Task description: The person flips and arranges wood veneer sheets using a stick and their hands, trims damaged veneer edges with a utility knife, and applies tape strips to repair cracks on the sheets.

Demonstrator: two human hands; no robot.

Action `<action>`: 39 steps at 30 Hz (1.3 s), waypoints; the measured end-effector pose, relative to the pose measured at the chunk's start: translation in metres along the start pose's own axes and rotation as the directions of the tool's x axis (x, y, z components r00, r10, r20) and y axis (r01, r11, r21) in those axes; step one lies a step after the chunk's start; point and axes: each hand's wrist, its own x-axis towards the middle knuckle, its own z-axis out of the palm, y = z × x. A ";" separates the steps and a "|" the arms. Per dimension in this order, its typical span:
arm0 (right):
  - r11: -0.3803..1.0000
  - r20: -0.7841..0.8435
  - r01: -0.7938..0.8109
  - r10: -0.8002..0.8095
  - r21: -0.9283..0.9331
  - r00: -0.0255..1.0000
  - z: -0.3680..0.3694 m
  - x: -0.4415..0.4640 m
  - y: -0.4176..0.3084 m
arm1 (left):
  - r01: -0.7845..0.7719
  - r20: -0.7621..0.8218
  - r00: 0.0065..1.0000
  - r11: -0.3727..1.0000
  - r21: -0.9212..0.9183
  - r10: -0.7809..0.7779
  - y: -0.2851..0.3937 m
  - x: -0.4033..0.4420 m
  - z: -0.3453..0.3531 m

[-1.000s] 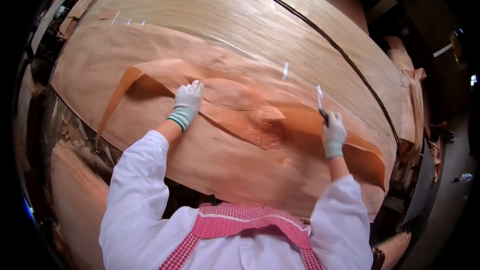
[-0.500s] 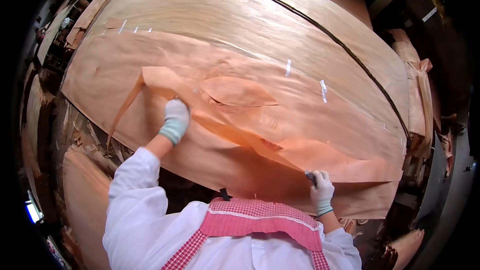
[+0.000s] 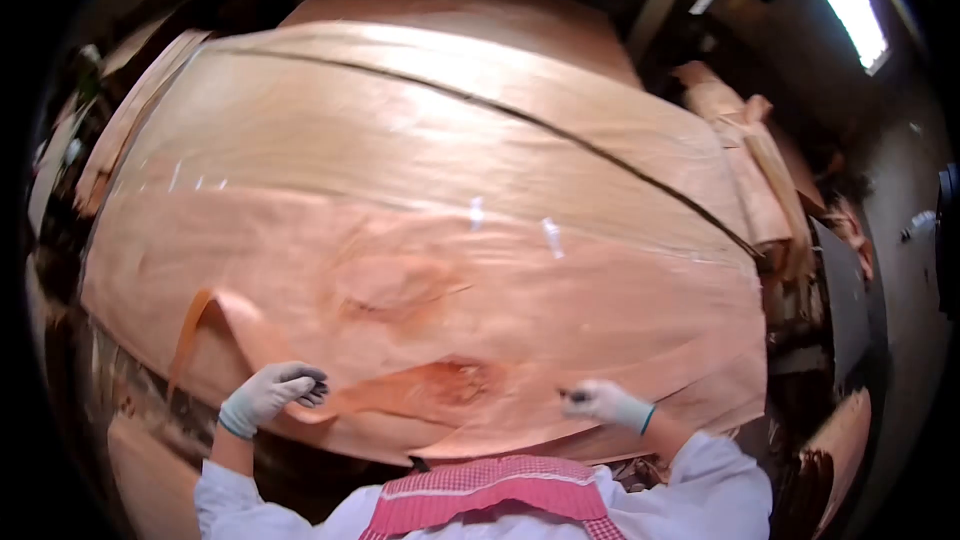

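Note:
A wide sheet of wood veneer [image 3: 640, 310] lies across the stack in front of me. My left hand [image 3: 275, 395], in a white glove, is closed at the near left edge on a loose veneer strip [image 3: 245, 325]. The strip curls up to the left of the hand and bends back beside the fingers, which partly hide it. Over the near right part of the sheet, my gloved right hand [image 3: 612, 405] is shut on a small dark tool [image 3: 574, 396], blurred by motion. Between the hands lies a darker, rough patch [image 3: 460, 380] in the veneer.
A paler veneer sheet [image 3: 330, 120] lies beyond, crossed by a long dark gap [image 3: 510, 112]. Short white tape pieces [image 3: 552, 238] sit along the seam. Rolled veneer [image 3: 765, 170] stands at the right, and torn scraps [image 3: 835, 450] lie at the lower right.
My left hand has drawn the strip down and left toward me. My right hand has shifted slightly left with the tool. The rough patch is now exposed, and my view has tilted up.

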 end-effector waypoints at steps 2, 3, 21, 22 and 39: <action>0.919 -0.312 0.235 -0.335 -0.317 0.889 -0.093 0.007 -0.040 | -0.094 -0.073 0.992 0.988 0.119 0.103 0.014 0.023 0.010; 0.972 -0.526 0.174 -0.066 0.158 0.848 -0.137 0.018 -0.051 | -0.129 -0.070 0.988 0.982 0.137 0.140 0.017 0.037 0.015; 0.123 -0.977 0.992 -0.203 0.041 0.066 -0.483 0.084 -0.172 | -0.458 0.192 0.832 0.451 0.766 0.520 0.221 0.241 0.181; 0.140 -0.979 0.986 -0.171 0.087 0.110 -0.457 0.083 -0.169 | -0.541 0.249 0.767 0.389 0.746 0.592 0.242 0.265 0.196; 0.228 -0.793 0.777 -0.029 0.587 0.608 -0.151 0.050 -0.069 | -0.612 0.344 0.731 0.789 -0.053 0.590 0.362 0.279 0.361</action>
